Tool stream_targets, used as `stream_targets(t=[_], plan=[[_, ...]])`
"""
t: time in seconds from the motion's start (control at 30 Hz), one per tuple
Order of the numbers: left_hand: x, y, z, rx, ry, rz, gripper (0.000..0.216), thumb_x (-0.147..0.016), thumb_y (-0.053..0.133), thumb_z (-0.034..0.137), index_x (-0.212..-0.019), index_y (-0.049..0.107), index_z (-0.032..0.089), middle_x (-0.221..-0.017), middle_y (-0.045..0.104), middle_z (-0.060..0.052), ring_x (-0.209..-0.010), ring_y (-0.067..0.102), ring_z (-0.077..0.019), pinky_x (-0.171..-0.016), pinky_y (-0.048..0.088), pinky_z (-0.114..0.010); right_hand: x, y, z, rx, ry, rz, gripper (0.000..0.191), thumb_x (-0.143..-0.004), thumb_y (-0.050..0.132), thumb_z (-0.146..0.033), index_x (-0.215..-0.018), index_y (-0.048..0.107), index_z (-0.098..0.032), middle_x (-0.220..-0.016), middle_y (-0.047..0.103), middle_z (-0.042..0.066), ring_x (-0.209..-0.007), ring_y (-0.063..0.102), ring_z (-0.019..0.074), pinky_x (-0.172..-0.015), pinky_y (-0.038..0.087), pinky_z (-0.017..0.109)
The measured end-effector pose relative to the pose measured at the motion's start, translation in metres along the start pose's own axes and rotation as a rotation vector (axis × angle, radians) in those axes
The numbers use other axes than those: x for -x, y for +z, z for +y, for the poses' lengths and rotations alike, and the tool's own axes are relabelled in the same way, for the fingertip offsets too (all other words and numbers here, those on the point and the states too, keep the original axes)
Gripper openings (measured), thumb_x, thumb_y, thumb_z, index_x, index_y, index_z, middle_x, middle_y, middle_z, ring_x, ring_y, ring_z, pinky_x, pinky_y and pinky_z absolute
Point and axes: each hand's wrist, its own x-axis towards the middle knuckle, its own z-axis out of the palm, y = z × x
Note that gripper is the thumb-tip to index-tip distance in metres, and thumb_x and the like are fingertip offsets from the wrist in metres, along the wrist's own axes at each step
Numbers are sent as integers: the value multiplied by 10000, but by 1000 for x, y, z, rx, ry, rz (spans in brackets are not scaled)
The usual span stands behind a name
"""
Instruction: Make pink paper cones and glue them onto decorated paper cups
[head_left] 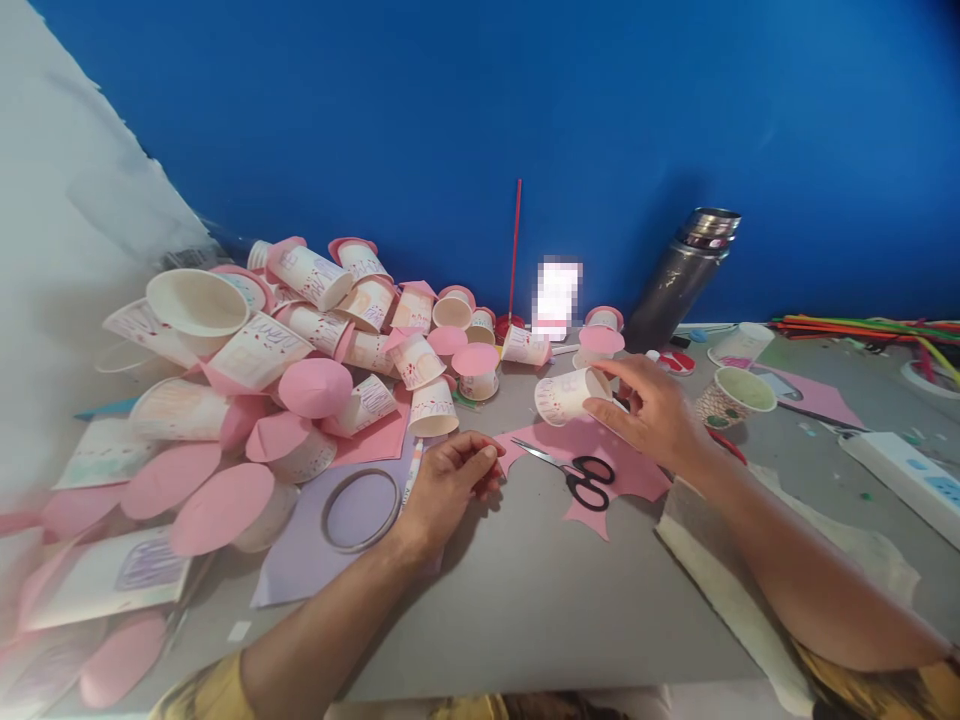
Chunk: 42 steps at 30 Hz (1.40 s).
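Observation:
My right hand (651,412) grips a white paper cup (561,397) by its rim end. The cup lies tilted on its side, with coloured drawing on its wall. My left hand (459,482) is closed with curled fingers, and whatever it may hold is hidden. Between the hands, black-handled scissors (589,482) lie on a cut piece of pink paper (637,470). Left of my left hand, a tape roll (325,512) rests on purple paper (292,570). A white marker (413,465) lies partly behind that hand.
Many decorated cups with pink paper discs (315,388) are heaped at the left. A dark thermos (679,280) stands by the blue wall. Rightward are a patterned cup (736,395), a white power strip (907,475), a cloth (720,545) and coloured pipe cleaners (847,325).

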Motion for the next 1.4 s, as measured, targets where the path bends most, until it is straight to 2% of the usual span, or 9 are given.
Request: stream_targets(t=[0.2, 0.37, 0.47, 0.67, 0.8, 0.9, 1.0, 1.07, 1.4], plan=[[2, 2, -6, -375, 205, -27, 178, -882, 599, 321, -807, 675, 180, -723, 660, -23, -642, 597, -141, -613, 479, -268, 1, 6, 1, 73, 81, -113, 416, -922, 613, -498, -1244, 645, -237, -1148, 683, 102, -965, 647, 278, -760, 504, 376], [1, 0, -18, -851, 701, -35, 194, -947, 528, 224, -1027, 698, 175, -1112, 719, -120, -1071, 660, -245, -947, 523, -419, -9, 14, -2, 107, 130, -113, 426, -886, 662, -479, -1219, 631, -216, -1139, 688, 105, -921, 649, 267, -779, 486, 377], [-2, -1, -28, -1033, 836, -107, 262, -952, 535, 195, -1182, 655, 157, -1279, 686, -160, -1276, 586, -296, -1060, 474, -490, -23, 18, -6, 176, 69, -161, 378, -894, 662, -477, -1161, 650, -209, -1098, 689, 100, -989, 640, 283, -796, 474, 369], [0, 1, -29, -1242, 830, -179, 186, -958, 554, 201, -1118, 639, 159, -1213, 718, -136, -1216, 622, -301, -1059, 437, -523, -53, 33, -16, 292, 73, -317, 438, -933, 616, -510, -1242, 623, -200, -1205, 661, 129, -1106, 604, 308, -756, 468, 347], [5, 3, -19, -1288, 792, -193, 137, -969, 504, 175, -962, 641, 165, -995, 734, -100, -1026, 667, -268, -949, 454, -475, -55, 25, -17, 297, 54, -285, 433, -936, 616, -513, -1225, 636, -191, -1209, 663, 134, -1102, 602, 306, -749, 455, 339], [10, 5, -15, -1336, 768, -195, 201, -979, 482, 194, -834, 620, 169, -843, 697, -75, -869, 654, -244, -843, 454, -438, -36, 7, -23, 256, 56, -238, 263, -994, 531, -412, -1039, 683, -202, -1078, 704, 94, -1045, 622, 268, -796, 434, 340], [12, 5, -14, -1377, 780, -200, 245, -984, 474, 206, -781, 608, 168, -791, 677, -68, -819, 637, -236, -810, 442, -428, -4, -5, -33, 231, 86, -572, 140, -945, 586, -324, -960, 684, -224, -994, 716, 57, -931, 649, 237, -723, 407, 319], [12, 5, -15, -1390, 783, -203, 262, -989, 467, 210, -777, 615, 168, -780, 679, -68, -804, 636, -233, -808, 439, -425, 15, -6, -36, 208, 72, -690, 95, -840, 715, -303, -900, 685, -236, -972, 718, 32, -893, 663, 223, -658, 393, 296], [20, 5, -15, -1481, 810, -181, 316, -973, 484, 194, -695, 630, 167, -682, 681, -73, -696, 647, -237, -768, 474, -427, 41, -16, -13, 238, 145, -717, 83, -880, 645, -292, -931, 653, -227, -984, 702, 35, -830, 656, 197, -583, 329, 285]])
